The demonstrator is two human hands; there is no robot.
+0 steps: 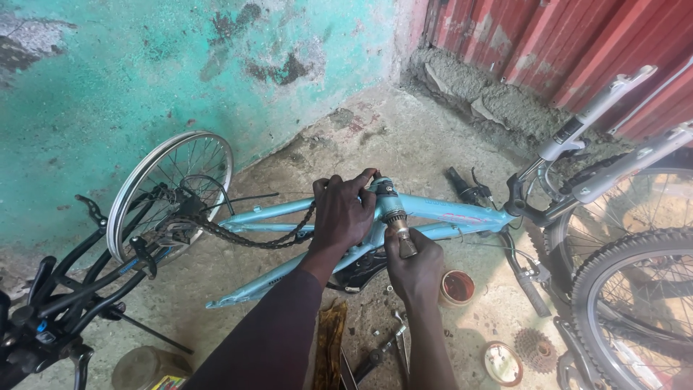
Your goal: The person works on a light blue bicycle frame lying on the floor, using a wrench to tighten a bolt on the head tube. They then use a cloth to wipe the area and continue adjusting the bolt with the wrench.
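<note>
Right wheel [635,289] cut by frame edge; saddle [357,271] hidden under hands.

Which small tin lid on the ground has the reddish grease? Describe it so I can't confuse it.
Start at the light blue bike frame lying on the concrete. Just below it, beside the right hand, sits the small round tin, rust-red inside. The other lid lies nearer the camera, pale inside.

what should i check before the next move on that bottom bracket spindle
1. Left hand steadying the light blue frame at the shell: ok.
2. Right hand gripping the spindle: ok.
3. Spindle seated straight in the shell: cannot tell.
4. Chain clear of the shell: not ok, it hangs slack right beside the left hand.
5. Pliers within reach on the ground: ok.
6. Small red-lined tin near the right hand, upright: ok.
</note>
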